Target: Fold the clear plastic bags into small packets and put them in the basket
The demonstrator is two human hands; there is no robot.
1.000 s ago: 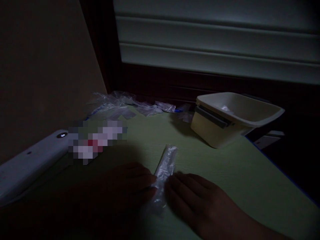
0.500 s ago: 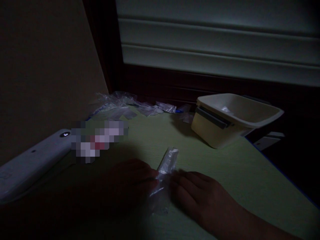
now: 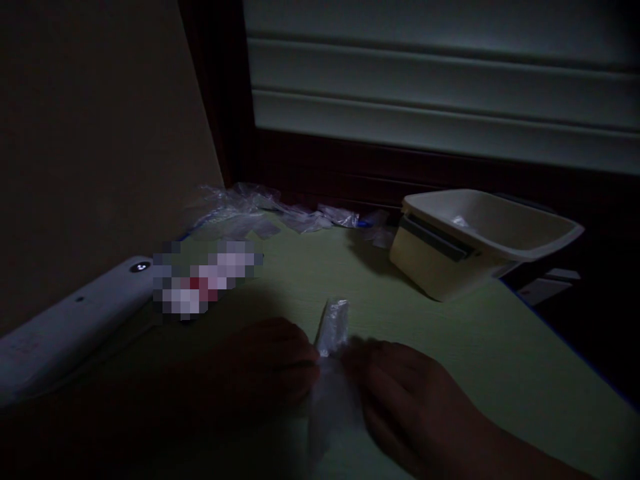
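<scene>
A clear plastic bag (image 3: 334,393) lies lengthwise on the pale green tabletop (image 3: 450,347), its far end folded into a narrow shiny strip. My left hand (image 3: 280,357) pinches the bag's left edge between thumb and fingers; it is in deep shadow. On the opposite side my right hand (image 3: 405,387) has its bent fingers closed at the bag's right edge, about level with the left one. Both hands rest low, close to the table. The fingertips of the right hand are partly lost in the dark.
Crumpled clear plastic bags (image 3: 245,207) lie along the table's back edge. A cream bin (image 3: 430,260) with a dark handle stands at the back right corner. On the left are a white power strip (image 3: 80,317) and a blurred-out item (image 3: 205,283).
The bag now lies straighter, and its near part is spread out longer toward me. My right hand has shifted slightly right. The whole view has turned a little left.
</scene>
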